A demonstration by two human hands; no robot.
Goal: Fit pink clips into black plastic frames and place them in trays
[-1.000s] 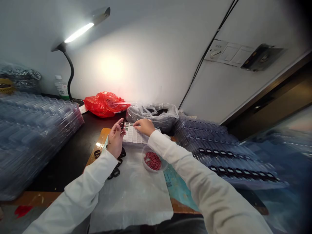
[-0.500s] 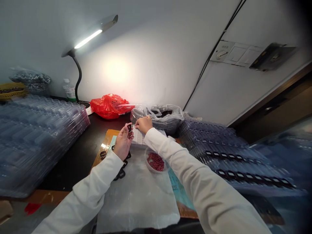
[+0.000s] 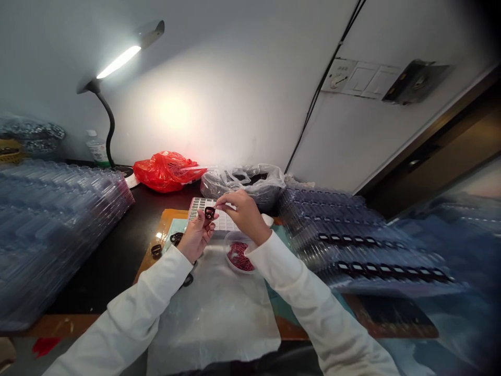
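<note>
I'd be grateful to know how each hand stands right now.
Left hand: holding a dark buckle in its fingers.
Right hand: fingertips close by the buckle; whether they grip anything cannot be told.

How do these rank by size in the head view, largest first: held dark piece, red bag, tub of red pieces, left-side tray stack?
1. Left-side tray stack
2. Red bag
3. Tub
4. Dark piece

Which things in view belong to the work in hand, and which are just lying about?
Probably in the job:
dark piece in left hand
gridded white sheet
tub of red pieces
loose dark pieces

Apparently just lying about:
red bag
bottle
red scrap
</note>
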